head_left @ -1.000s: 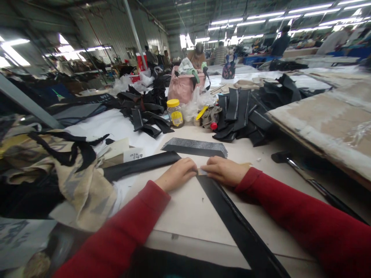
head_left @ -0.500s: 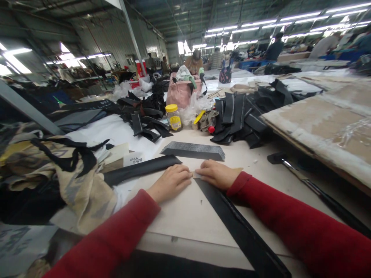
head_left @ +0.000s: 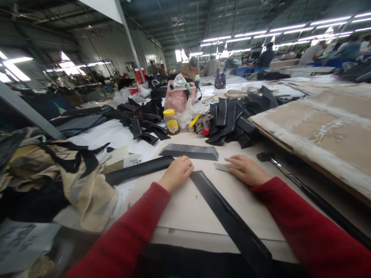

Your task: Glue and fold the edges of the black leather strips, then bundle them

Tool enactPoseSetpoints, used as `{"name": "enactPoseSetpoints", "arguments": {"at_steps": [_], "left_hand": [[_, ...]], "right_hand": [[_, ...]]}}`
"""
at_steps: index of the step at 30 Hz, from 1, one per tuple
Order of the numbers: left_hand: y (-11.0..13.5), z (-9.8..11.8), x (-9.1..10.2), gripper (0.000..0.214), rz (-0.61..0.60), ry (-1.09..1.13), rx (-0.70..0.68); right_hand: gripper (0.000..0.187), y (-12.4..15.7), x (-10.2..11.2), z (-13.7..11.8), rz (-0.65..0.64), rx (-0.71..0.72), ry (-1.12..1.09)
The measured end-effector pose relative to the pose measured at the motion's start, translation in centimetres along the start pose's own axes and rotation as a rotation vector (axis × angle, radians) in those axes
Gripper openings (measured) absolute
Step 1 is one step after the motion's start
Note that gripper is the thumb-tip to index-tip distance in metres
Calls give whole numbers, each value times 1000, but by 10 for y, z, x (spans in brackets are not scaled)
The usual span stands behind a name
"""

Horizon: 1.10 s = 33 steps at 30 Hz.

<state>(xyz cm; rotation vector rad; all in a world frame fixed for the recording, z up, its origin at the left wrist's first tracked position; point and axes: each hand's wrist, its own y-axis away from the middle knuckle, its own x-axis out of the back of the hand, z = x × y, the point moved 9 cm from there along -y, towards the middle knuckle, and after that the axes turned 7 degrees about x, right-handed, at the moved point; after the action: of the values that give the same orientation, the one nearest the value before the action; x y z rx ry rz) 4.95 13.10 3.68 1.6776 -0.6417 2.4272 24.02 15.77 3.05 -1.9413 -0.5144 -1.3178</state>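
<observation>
My left hand is closed, its fingertips pressed at the far end of a long black strip. The strip runs diagonally toward me across the pale board, a raised seam or fold along its length. To the right of the strip, my right hand holds a small flat grey piece with a tan tip, which pokes out past the fingers. Just beyond my hands lies a stack of grey-black strips. A rolled or folded black piece lies left of my left hand.
A black-handled hammer rests at the right, beside stacked boards. A yellow-lidded jar, a pink bag and heaped black strips stand behind. Camouflage cloth is piled at left. People work farther back.
My right hand has moved right, away from the strip's end, with the flat piece now showing. My left hand stays by the strip's end. The view has shifted slightly.
</observation>
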Motion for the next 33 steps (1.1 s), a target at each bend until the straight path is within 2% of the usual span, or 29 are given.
{"name": "enactPoseSetpoints", "arguments": {"at_steps": [3, 7, 10, 12, 14, 17, 19, 21, 24, 29, 31, 33], "left_hand": [[3, 29, -3, 15, 31, 70, -110], [18, 59, -21, 19, -103, 71, -267], [20, 57, -25, 19, -125, 15, -251], [16, 47, -22, 18, -89, -33, -196], [13, 37, -19, 15, -48, -72, -141], [15, 32, -11, 14, 20, -68, -108], [20, 40, -10, 18, 25, -4, -159], [25, 51, -14, 22, -27, 56, -240], [26, 55, -22, 24, -106, 52, -260], [19, 38, -23, 23, -79, 3, -142], [19, 34, -22, 22, -70, 0, -128], [20, 34, -21, 21, -60, 3, -120]], "right_hand": [[39, 38, 29, 10, 95, -88, 132], [46, 120, 49, 31, 84, -233, 360], [51, 180, 50, 53, -11, -401, 502], [53, 201, 52, 60, -50, -478, 540], [52, 203, 55, 60, -104, -518, 522], [52, 192, 61, 56, -159, -571, 424], [52, 185, 67, 48, -108, -596, 321], [51, 183, 69, 35, -18, -610, 181], [53, 181, 55, 9, 34, -640, -66], [51, 157, 21, -45, -162, -530, -313], [49, 146, 21, -56, -183, -486, -326], [50, 137, 28, -61, -142, -460, -301]]}}
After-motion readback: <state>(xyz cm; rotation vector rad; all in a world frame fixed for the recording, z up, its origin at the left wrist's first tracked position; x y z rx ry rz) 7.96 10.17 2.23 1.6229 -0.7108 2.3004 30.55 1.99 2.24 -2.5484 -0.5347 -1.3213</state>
